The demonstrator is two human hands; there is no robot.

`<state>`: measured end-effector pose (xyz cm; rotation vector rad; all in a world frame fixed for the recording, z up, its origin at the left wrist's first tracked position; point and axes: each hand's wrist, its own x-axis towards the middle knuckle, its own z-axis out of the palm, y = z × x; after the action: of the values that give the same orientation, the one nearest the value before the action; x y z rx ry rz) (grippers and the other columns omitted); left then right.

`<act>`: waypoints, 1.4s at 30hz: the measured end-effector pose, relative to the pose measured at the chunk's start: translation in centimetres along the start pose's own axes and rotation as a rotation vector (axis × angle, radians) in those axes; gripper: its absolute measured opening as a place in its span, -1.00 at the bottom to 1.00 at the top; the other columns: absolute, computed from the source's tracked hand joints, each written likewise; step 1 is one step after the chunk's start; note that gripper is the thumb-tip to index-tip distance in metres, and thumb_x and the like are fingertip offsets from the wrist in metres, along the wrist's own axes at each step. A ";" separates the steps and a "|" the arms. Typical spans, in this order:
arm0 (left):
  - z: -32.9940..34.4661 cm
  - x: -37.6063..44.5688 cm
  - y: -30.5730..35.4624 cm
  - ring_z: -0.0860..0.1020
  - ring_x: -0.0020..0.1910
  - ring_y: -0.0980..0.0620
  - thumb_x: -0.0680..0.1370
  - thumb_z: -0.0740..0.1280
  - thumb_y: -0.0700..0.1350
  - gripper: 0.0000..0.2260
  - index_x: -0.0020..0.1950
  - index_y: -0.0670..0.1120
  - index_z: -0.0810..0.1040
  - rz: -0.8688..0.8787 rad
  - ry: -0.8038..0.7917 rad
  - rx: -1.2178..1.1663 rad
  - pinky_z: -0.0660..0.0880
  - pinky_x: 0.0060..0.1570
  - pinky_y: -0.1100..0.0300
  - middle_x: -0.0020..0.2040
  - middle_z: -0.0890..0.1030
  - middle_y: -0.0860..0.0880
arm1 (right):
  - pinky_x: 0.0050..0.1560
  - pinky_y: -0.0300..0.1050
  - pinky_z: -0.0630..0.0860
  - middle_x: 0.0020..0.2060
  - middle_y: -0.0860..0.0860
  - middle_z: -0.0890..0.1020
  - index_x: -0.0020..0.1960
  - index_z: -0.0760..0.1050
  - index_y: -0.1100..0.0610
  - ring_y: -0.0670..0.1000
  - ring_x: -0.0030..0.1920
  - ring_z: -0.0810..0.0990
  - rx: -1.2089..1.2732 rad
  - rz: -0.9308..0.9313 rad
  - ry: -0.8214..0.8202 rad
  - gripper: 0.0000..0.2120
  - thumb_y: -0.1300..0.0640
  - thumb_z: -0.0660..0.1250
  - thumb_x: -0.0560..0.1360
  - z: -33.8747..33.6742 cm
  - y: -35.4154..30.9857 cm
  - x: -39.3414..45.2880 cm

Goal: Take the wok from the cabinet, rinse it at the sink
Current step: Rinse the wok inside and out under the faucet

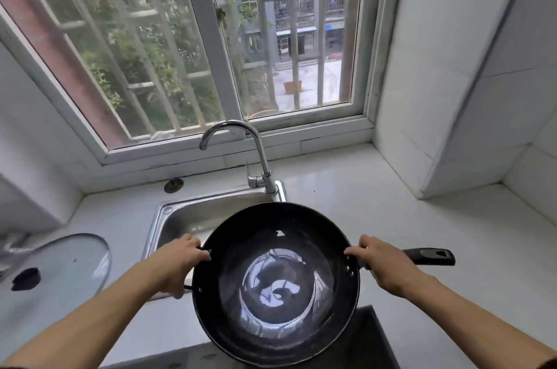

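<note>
A black wok (275, 284) with a shiny inside hangs in the air in front of me, its far rim over the near right part of the steel sink (193, 218). My left hand (177, 263) grips the small loop handle on the wok's left side. My right hand (382, 266) is closed around the long black handle (431, 256) close to the rim. The chrome tap (241, 151) curves over the sink from its back right corner, and no water is running from it.
A glass lid (57, 272) with a black knob lies on the white counter at the left. More white counter (422, 218) stretches to the right of the sink. A dark surface (370, 338) lies under the wok. A barred window (211, 37) stands behind the tap.
</note>
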<state>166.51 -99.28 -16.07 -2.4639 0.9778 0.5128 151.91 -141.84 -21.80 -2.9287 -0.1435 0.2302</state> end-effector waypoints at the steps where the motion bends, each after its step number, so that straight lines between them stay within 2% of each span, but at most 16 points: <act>1: 0.8 -0.1 -1.3 0.34 0.17 0.00 0.24 0.51 0.03 -0.25 0.40 0.18 0.34 -0.005 -0.004 -0.009 0.46 0.10 0.13 0.17 0.41 0.05 | 0.03 -0.10 0.48 0.05 -0.08 0.41 0.35 0.32 -0.24 0.00 0.01 0.48 -0.004 -0.009 -0.004 -0.36 0.38 0.17 0.47 0.1 -0.9 1.2; 7: 4.5 1.3 -9.6 0.35 0.22 0.00 0.21 0.52 0.01 -0.21 0.42 0.16 0.34 0.005 -0.017 -0.069 0.49 0.13 0.09 0.24 0.39 0.03 | 0.01 -0.10 0.48 0.01 -0.08 0.35 0.35 0.32 -0.25 0.02 -0.01 0.49 -0.029 0.021 -0.033 -0.33 0.39 0.16 0.44 0.1 -6.6 8.2; 11: 7.3 2.9 -15.1 0.36 0.21 0.00 0.19 0.50 0.02 -0.22 0.40 0.14 0.36 0.014 0.035 -0.098 0.49 0.14 0.09 0.20 0.40 0.04 | 0.02 -0.10 0.48 0.04 -0.07 0.38 0.36 0.30 -0.26 0.00 0.00 0.47 -0.057 0.047 -0.021 -0.31 0.40 0.15 0.43 0.7 -9.9 12.5; 17: 9.3 5.6 -20.1 0.35 0.26 -0.02 0.22 0.53 0.03 -0.21 0.42 0.15 0.34 0.041 0.040 -0.116 0.45 0.17 0.11 0.25 0.39 0.03 | 0.02 -0.04 0.49 0.08 -0.06 0.38 0.38 0.29 -0.24 0.03 0.03 0.47 -0.092 0.071 -0.049 -0.29 0.39 0.15 0.40 1.5 -13.0 16.9; 23: 10.8 7.9 -22.2 0.34 0.27 0.00 0.22 0.54 0.02 -0.21 0.42 0.15 0.35 0.022 0.027 -0.167 0.46 0.18 0.11 0.26 0.39 0.04 | 0.02 -0.07 0.45 0.10 -0.03 0.40 0.39 0.30 -0.20 0.05 0.11 0.43 -0.098 0.039 -0.090 -0.34 0.38 0.15 0.44 1.8 -13.0 21.2; 31: 11.0 10.4 -23.4 0.32 0.28 -0.03 0.24 0.56 -0.02 -0.19 0.45 0.11 0.32 -0.042 -0.053 -0.201 0.44 0.20 0.13 0.27 0.37 0.01 | -0.06 -0.11 0.43 0.03 -0.07 0.40 0.37 0.31 -0.23 0.02 0.08 0.43 -0.070 0.002 -0.120 -0.37 0.35 0.15 0.45 3.4 -11.3 26.7; 36: 11.7 11.1 -23.7 0.29 0.34 -0.04 0.26 0.54 -0.05 -0.20 0.45 0.10 0.30 -0.074 -0.073 -0.216 0.44 0.24 0.10 0.33 0.36 -0.01 | -0.04 -0.12 0.44 0.04 -0.06 0.40 0.39 0.29 -0.21 0.03 0.08 0.43 -0.059 -0.019 -0.131 -0.36 0.36 0.18 0.46 4.6 -10.9 28.6; 42: 12.4 11.4 -24.2 0.29 0.31 -0.03 0.26 0.50 -0.05 -0.23 0.43 0.13 0.31 -0.096 -0.080 -0.243 0.45 0.20 0.13 0.32 0.36 0.00 | -0.03 -0.16 0.39 0.05 -0.05 0.42 0.41 0.30 -0.19 0.02 0.09 0.43 -0.046 -0.047 -0.135 -0.38 0.33 0.18 0.47 5.5 -11.0 29.9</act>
<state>189.30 -83.29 -25.69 -2.6642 0.8017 0.7296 179.48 -126.76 -29.23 -2.9505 -0.2401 0.4235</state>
